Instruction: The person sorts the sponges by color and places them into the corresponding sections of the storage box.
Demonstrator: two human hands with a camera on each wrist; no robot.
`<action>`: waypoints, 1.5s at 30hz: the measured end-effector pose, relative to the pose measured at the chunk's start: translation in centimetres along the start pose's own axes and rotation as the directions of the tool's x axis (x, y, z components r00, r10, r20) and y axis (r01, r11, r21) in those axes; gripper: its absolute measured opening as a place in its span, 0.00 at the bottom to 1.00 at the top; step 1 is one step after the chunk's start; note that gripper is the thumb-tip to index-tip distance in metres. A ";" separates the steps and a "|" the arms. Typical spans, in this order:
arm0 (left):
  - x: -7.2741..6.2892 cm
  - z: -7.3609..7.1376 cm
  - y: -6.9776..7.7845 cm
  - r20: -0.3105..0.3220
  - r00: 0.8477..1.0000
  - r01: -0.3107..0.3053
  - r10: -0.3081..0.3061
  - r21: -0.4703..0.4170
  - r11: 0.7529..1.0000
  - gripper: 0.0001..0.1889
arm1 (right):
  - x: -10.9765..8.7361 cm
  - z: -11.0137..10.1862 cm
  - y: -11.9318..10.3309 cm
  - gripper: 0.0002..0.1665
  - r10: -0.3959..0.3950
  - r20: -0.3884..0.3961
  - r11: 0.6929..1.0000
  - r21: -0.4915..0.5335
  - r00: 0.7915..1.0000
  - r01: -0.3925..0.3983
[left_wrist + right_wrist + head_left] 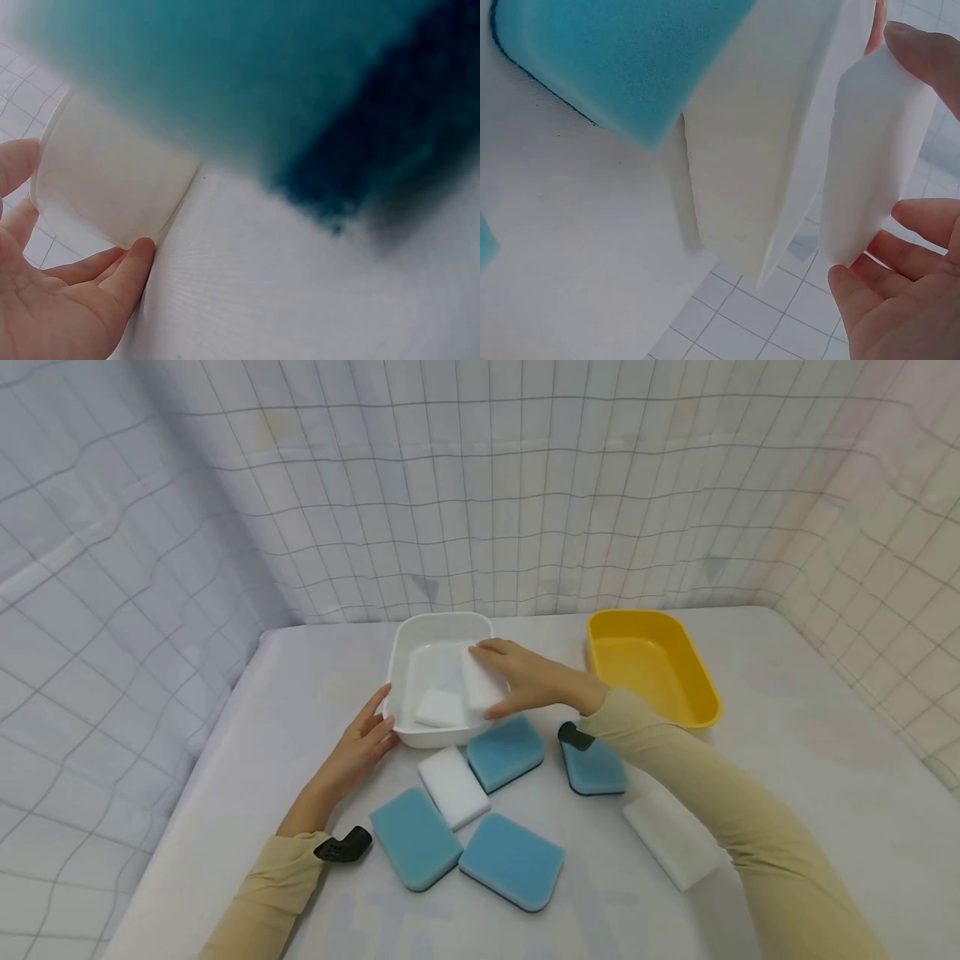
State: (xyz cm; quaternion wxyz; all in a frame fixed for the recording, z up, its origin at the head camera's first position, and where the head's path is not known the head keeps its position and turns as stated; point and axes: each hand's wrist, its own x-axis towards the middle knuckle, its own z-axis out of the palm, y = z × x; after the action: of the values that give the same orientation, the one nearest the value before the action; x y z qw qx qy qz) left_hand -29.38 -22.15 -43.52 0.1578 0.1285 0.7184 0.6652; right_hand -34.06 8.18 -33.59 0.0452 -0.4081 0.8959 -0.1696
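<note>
My right hand (pixel 536 678) grips a white sponge (pixel 482 683) by its edges, thumb on one side and fingers on the other. That sponge is tilted over the right part of a white tray (pixel 399 672); in the right wrist view the held white sponge (pixel 870 150) shows beside the tray's wall (pixel 742 142). Another white sponge (pixel 441 707) lies inside the tray. With fairly straight fingers, my left hand (pixel 358 750) touches the tray's near left corner. A blurred blue sponge (pixel 172 67) hides part of the left wrist view.
A yellow tray (pixel 641 664) stands at the back right. Blue sponges with dark undersides (pixel 506 752) (pixel 595 767) (pixel 417 839) (pixel 513 860) lie on the white table, with a white sponge (pixel 453 787) among them and another white sponge (pixel 671 837) by the right forearm. Gridded cloth (pixel 480 502) hangs behind.
</note>
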 end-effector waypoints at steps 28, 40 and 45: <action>-0.1 0.1 0.3 -0.009 1.000 0.012 -0.012 0.003 1.000 0.33 | 2.3 1.0 0.2 0.56 0.049 -0.040 0.999 0.020 0.998 -0.048; 0.1 0.0 0.2 -0.024 0.999 0.030 -0.030 0.004 1.000 0.33 | 2.6 1.3 0.4 0.56 0.064 -0.060 0.998 0.028 0.996 -0.062; 0.1 -0.1 0.1 -0.027 0.999 0.034 -0.034 0.008 0.999 0.33 | 2.7 1.5 0.4 0.55 0.066 -0.068 0.998 0.029 0.996 -0.064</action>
State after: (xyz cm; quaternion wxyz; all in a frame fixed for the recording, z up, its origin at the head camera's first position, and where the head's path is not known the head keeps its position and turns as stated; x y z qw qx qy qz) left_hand -29.51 -22.18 -43.44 0.1588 0.1081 0.7253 0.6610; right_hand -35.84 5.96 -34.96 0.0255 -0.3720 0.9074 -0.1938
